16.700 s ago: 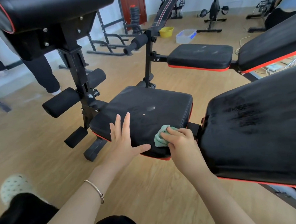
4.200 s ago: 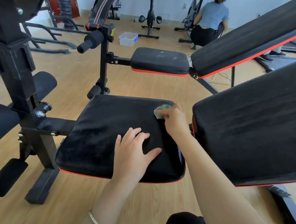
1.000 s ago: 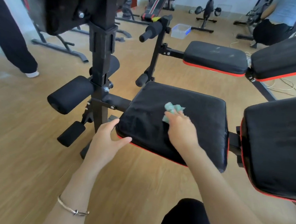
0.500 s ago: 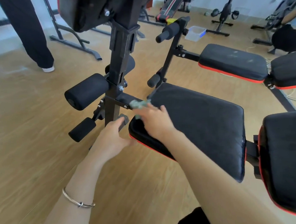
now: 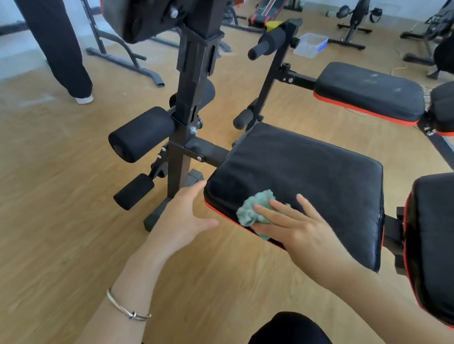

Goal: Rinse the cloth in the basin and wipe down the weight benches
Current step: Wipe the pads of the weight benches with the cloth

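Wiping is the step in hand: I read this as the wipe-down of the near bench, not the rinse. The right hand [image 5: 298,226] lies flat on the cloth [image 5: 252,210], fingers straight and spread, pressing it down rather than gripping it. The cloth, a bunched green rag, sits on the seat surface [image 5: 313,166] at its near left corner, just inside the red trim. The left hand [image 5: 183,219] is beside that same corner, fingers loose and uncurled, thumb out toward the trim, holding nothing. I judge that it braces the pad, but I cannot tell whether it presses or only touches.

Status of the work, as judged:
The seat surface looks dark and mostly even, so this pad appears close to done. The back pad [image 5: 442,238] at the right appears to be left to do. So does the second bench [image 5: 367,91] beyond, which shows pale dusty marks.

Next move, requirements:
1. Sweep the cloth along the near edge and over the corner. Apply flat, even pressure so the bunched rag does not roll out from under the fingers.
2. Hold the left hand clear of the stroke path.
3. Move to the back pad once the corner is covered.
4. For a rinse, carry the cloth to the floor. A clear tub [image 5: 309,44] and a yellow bowl [image 5: 274,24] stand there, well apart from the near bench. I cannot tell which holds water.
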